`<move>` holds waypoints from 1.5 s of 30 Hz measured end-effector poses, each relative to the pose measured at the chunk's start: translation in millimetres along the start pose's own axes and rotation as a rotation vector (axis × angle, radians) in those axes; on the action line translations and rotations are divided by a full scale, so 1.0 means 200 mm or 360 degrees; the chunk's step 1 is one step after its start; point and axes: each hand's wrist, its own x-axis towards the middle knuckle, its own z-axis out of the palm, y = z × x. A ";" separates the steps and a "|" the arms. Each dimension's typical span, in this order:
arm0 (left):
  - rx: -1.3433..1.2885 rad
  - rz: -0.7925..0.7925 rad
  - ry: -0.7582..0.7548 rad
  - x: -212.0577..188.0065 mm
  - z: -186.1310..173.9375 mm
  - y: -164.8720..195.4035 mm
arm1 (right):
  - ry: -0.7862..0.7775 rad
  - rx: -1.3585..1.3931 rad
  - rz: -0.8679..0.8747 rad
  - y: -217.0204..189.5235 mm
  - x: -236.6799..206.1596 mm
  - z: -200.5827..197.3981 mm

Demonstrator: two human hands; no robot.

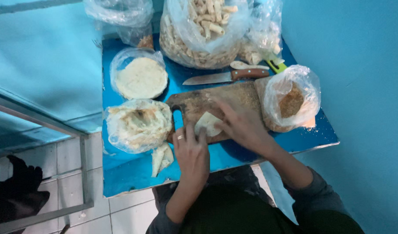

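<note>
Pressing down on a pale piece of dough (208,123), both hands work at the near edge of the wooden cutting board (233,102), which lies on a blue worktop (129,173). The left hand (191,151), a ring on one finger, lies flat with its fingers (194,132) close together, their tips touching the dough's near side. The right hand (244,125) covers the dough's right side, fingers spread a little and bent over it; neither hand grips anything. Just behind the board lies a knife (225,76) with a brown handle. Left of the board sits an open bag of thin dough sheets (138,123), and behind that a bagged round dough disc (140,78). At the board's right end stands a bag of brown crumbs (292,102). Near the board's front left corner lie two folded dough pieces (162,158). Behind the knife stands a large bag of rolled pieces (203,32).
</note>
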 end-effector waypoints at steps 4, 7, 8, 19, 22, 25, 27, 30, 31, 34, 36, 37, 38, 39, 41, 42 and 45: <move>0.0112 0.0125 0.0021 -0.05 0.04 0.02 | -0.0081 0.0008 -0.0166 -0.03 0.06 -0.07; 0.0096 0.0124 0.0101 -0.08 0.07 0.02 | -0.0028 -0.0310 -0.0657 -0.10 0.17 -0.06; 0.0082 0.0139 0.0058 -0.08 0.08 0.01 | -0.0048 -0.0309 -0.0738 -0.13 0.22 -0.01; 0.0085 0.0223 0.0088 -0.12 0.16 -0.04 | -0.0450 -0.0005 -0.0840 -0.25 0.37 0.25; 0.0067 0.0218 0.0026 -0.11 0.13 -0.03 | -0.0628 0.0138 -0.0676 -0.22 0.40 0.27; 0.0182 0.0194 0.0069 -0.10 0.10 -0.01 | -0.0720 0.0491 -0.0685 -0.16 0.41 0.25; 0.0138 0.0185 0.0063 -0.10 0.07 -0.01 | -0.0797 0.0711 -0.0629 -0.06 0.39 0.15; 0.0139 0.0178 0.0031 -0.10 0.05 0.00 | -0.0704 0.0692 -0.0384 0.12 0.26 -0.02; 0.0152 0.0170 0.0021 -0.10 0.05 0.01 | -0.0643 0.0625 -0.0282 0.16 0.23 -0.05; 0.0173 0.0193 0.0038 -0.09 0.04 0.01 | -0.0358 0.0189 -0.0480 0.21 0.11 0.00; 0.0187 0.0195 -0.0017 -0.09 0.04 0.01 | -0.0227 0.0052 -0.0489 0.20 0.07 0.06; 0.0196 0.0187 -0.0050 -0.09 0.04 0.01 | -0.0172 -0.0012 -0.0495 0.19 0.05 0.09; 0.0194 0.0184 -0.0038 -0.09 0.04 0.01 | -0.0184 -0.0167 -0.0467 0.18 0.04 0.11; 0.0195 0.0185 -0.0021 -0.09 0.04 0.01 | -0.0190 -0.0325 -0.0443 0.17 0.03 0.12; 0.0195 0.0183 0.0004 -0.09 0.05 0.01 | -0.0154 -0.0575 -0.0464 0.14 0.02 0.14; 0.0195 0.0190 0.0014 -0.08 0.05 0.01 | -0.0103 -0.0669 -0.0508 0.12 0.01 0.14; 0.0214 0.0209 0.0026 -0.08 0.05 0.01 | 0.0081 -0.1073 -0.0670 0.09 -0.05 0.14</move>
